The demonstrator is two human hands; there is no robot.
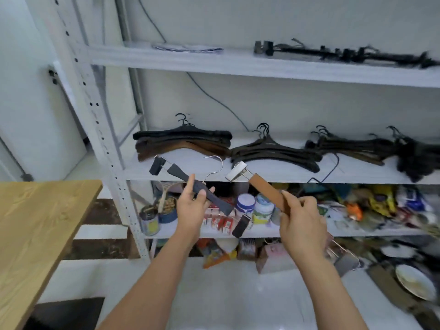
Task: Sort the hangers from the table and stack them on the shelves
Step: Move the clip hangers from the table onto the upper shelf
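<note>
My left hand (191, 206) grips a black clip hanger (215, 200) by its middle; the hanger has a silver hook and slants down to the right. My right hand (301, 217) holds a brown wooden clip hanger (264, 185) with a silver clip at its upper end. Both hangers are in the air in front of the white shelves (238, 173). On the middle shelf lie stacks of hangers: dark and brown wooden ones (182, 144) at the left, black ones (276, 151) in the centre, more black ones (371, 148) at the right. Black clip hangers (345, 53) lie on the top shelf.
A wooden table (35, 229) stands at the left with its corner near the shelf post. The lower shelf holds tins, jars (246, 202) and packets. Bags, a metal scoop and a plate (415, 281) lie on the floor at the right.
</note>
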